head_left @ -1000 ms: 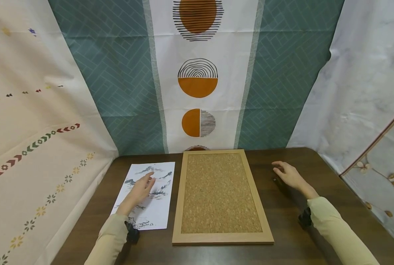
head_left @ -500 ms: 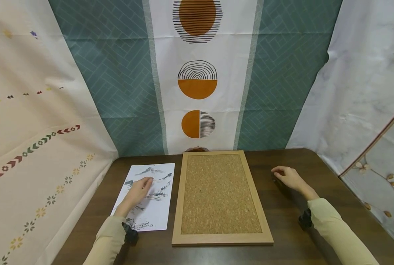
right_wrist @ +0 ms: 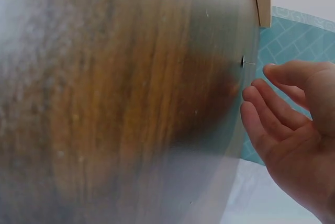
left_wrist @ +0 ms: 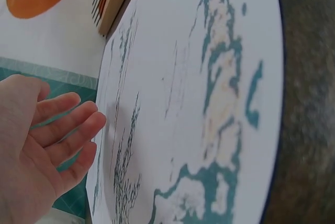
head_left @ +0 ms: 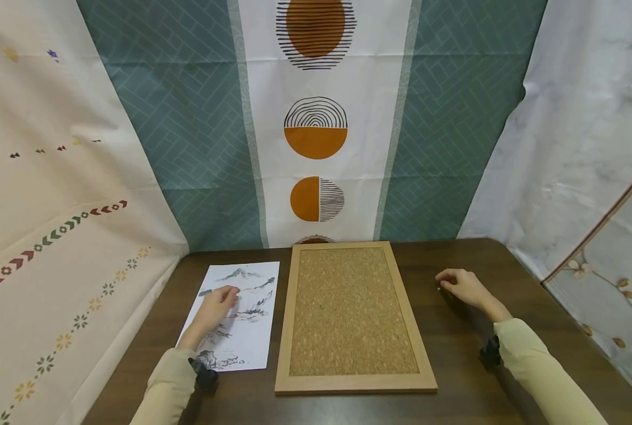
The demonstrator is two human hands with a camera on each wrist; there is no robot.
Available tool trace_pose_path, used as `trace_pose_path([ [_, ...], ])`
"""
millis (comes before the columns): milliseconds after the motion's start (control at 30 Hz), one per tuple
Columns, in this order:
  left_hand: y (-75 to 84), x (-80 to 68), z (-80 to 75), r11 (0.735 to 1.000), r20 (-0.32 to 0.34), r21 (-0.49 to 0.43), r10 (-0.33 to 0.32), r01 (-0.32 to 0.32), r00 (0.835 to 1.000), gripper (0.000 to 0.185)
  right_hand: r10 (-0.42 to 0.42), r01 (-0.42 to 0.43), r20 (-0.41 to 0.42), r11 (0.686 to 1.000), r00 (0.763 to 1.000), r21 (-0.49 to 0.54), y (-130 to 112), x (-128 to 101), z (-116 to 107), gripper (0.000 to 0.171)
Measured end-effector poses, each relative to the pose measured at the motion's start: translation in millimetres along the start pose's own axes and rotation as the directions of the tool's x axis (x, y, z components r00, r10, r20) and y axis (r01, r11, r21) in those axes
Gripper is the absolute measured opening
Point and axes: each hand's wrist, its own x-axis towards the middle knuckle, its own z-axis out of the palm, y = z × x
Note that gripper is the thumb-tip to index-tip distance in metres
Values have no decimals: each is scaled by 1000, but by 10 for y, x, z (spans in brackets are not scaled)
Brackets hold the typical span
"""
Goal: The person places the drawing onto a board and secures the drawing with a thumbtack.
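A white sheet printed with an ink mountain landscape lies at the left of the table. My left hand is over its middle, fingers loosely bent and holding nothing; in the left wrist view the palm of that hand faces the paper. At the right, my right hand hovers low over the wood with thumb and fingers bent and apart. A tiny thumbtack, point up, lies by its fingertips. The right wrist view shows the thumbtack just beyond the thumb, seemingly untouched.
Between the hands lies a cork board with a pale wooden frame, on a dark wooden table. Behind the table hangs a green and white patterned cloth. Other cloths hang along both sides.
My left hand's fingers have bent more, and the hand has drawn slightly left and down over the paper. My right fingers have curled in and lowered towards the thumbtack.
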Motion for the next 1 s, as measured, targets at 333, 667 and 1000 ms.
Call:
trace_pose_path([
  [333,-37,-28,-76,998,-25,-8,-55,55,998,27,-15,16,52,1000,999,-27,23,13,31,11],
  [667,-94,-75,-105,988,-39,-42,-149,147,988,29,-14,15,5,996,1000,-86,43,38,61,5],
  [1000,-116,-135,-161,978,-89,6,-206,207,975,31,-24,21,-25,995,999,-102,47,34,97,6],
])
